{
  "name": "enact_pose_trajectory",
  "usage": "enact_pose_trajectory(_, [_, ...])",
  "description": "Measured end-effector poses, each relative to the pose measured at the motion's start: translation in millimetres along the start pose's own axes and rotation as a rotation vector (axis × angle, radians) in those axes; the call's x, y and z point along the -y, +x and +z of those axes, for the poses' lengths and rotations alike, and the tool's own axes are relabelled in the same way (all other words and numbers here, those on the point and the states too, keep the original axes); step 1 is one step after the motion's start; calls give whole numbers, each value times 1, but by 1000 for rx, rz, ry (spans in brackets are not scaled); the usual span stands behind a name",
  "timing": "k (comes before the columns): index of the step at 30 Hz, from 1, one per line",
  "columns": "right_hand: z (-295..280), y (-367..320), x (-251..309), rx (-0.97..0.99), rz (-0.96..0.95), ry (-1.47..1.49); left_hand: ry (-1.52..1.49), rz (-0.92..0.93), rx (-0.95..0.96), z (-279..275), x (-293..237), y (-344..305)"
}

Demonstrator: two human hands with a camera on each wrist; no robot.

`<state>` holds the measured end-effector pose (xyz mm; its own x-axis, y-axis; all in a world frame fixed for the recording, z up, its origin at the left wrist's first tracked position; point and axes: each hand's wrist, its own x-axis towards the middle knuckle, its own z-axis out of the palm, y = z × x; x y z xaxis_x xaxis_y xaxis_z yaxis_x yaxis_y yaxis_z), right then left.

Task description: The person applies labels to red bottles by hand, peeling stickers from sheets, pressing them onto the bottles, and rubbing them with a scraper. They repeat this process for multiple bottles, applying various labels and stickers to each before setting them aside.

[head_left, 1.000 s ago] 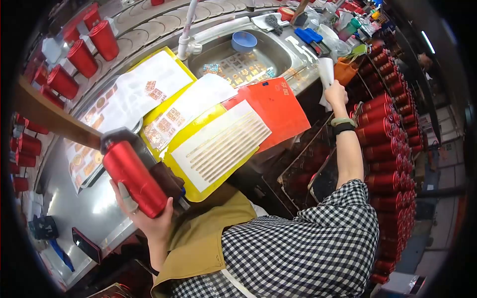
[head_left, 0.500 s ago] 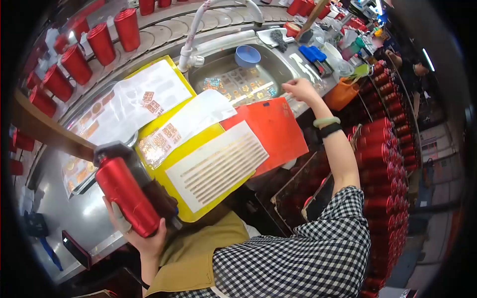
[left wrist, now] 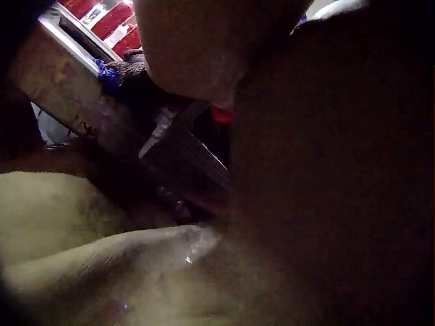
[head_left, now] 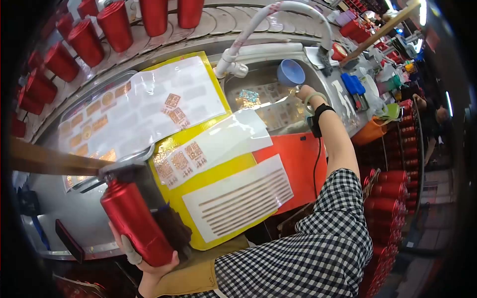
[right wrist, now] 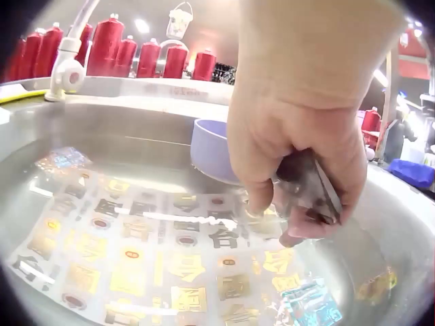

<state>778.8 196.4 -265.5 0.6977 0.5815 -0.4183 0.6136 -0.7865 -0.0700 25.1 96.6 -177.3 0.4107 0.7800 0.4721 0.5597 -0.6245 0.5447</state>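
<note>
My left hand (head_left: pixel 151 272) grips the lower end of a red metal bottle (head_left: pixel 133 218), its neck against a dark fitting (head_left: pixel 126 171) by a wooden bar. The left wrist view is dark and mostly blocked. My right hand (right wrist: pixel 299 129) reaches down into the sink (head_left: pixel 268 65), close over the water, with its fingers curled round a small dark, shiny piece (right wrist: pixel 311 187) whose kind I cannot tell. Under that hand lies a sheet of gold and silver decals (right wrist: pixel 136 248) in the water. A blue bowl (head_left: pixel 290 73) is just beyond the fingers.
A yellow board (head_left: pixel 238 169) carries white decal sheets, one with brown strips (head_left: pixel 243 198). Beside it lies a red sheet (head_left: pixel 298 164). A white faucet (head_left: pixel 231 64) arches over the sink. Red bottles (head_left: pixel 85 42) line the conveyor behind; more are stacked at right (head_left: pixel 387 208).
My right hand has left the white tapered thing at the right and moved leftward over the sink water. The left hand keeps its grip on the red bottle. The head view has shifted.
</note>
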Motion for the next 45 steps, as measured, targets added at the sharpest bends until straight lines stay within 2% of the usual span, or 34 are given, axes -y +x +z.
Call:
enact_pose_trajectory(2, [10,19,-1,-5,23,-68,-36,28,-24,3,2,-1])
enact_pose_trajectory(3, [21,39,-15,-49,-67,-110,-68,13,-58,7,1,-2])
enact_pose_trajectory(4, [22,33,-5,-93,-158,-150,-61,1,-58,9,2,-3])
enact_pose_trajectory(6, [-4,-8,25,78,34,-142,-101,-9,-74,7,4,-5])
enact_pose_trajectory(8, [6,7,24,107,19,-163,-110,-38,-70,7,0,-6])
enact_pose_trajectory(12, [35,71,-33,163,-23,-230,-137,-95,-57,5,-2,-10])
enact_pose_trajectory(13, [49,97,-56,151,-100,-281,-141,-107,-51,4,-3,-12])
enact_pose_trajectory(14, [64,126,-82,127,-221,-363,-326,-233,-61,7,-4,-15])
enact_pose_trajectory(15, [85,165,-118,42,-448,-528,-418,-296,-62,8,-5,-20])
enact_pose_trajectory(16, [64,121,-79,144,-278,-387,-510,-361,-70,10,-6,-24])
enact_pose_trajectory(17, [37,66,-30,218,-92,-244,-757,-637,-227,10,-6,-29])
enact_pose_trajectory(18, [7,3,26,261,94,-124,-878,-777,-294,8,-6,-28])
enact_pose_trajectory(19, [8,3,25,269,100,-133,-1000,-913,-385,6,-6,-26])
enact_pose_trajectory(20, [9,3,23,276,107,-143,-562,-531,-214,2,-5,-16])
enact_pose_trajectory(22, [14,2,28,308,125,-188,-119,-149,-39,-4,-1,-7])
enact_pose_trajectory(24, [14,-7,34,301,91,-225,-51,-58,-15,-5,4,-7])
enact_pose_trajectory(26, [4,-32,47,280,36,-298,-82,-64,-5,-8,-1,0])
enact_pose_trajectory(27, [-16,-68,71,348,-86,-338,-54,-40,24,-10,-1,5])
enact_pose_trajectory(28, [-9,-61,63,349,-87,-336,-27,-15,50,-10,-2,9])
enact_pose_trajectory(30, [1,-48,48,315,-220,-233,-40,-6,42,-9,-5,13])
enact_pose_trajectory(32, [0,-53,50,308,-180,-144,-9,-2,56,-9,-5,14])
enact_pose_trajectory(34, [-3,-65,49,364,-149,417,-12,22,49,-8,-7,18])
enact_pose_trajectory(35, [-5,-69,50,351,-154,534,-19,24,39,-7,-7,18])
enact_pose_trajectory(36, [-4,-72,49,356,-160,533,-21,24,30,-7,-7,18])
enact_pose_trajectory(38, [-3,-72,56,235,-185,261,11,57,9,-8,-8,20])
enact_pose_trajectory(39, [-2,-72,62,266,-205,121,5,61,7,-7,-7,20])
enact_pose_trajectory(40, [2,-74,67,263,-217,127,0,75,6,-8,-6,21])
enact_pose_trajectory(42, [11,-78,75,254,-371,132,-10,50,12,-8,-8,20])
enact_pose_trajectory(45, [16,-74,99,233,-444,82,-21,46,8,-8,-7,20])
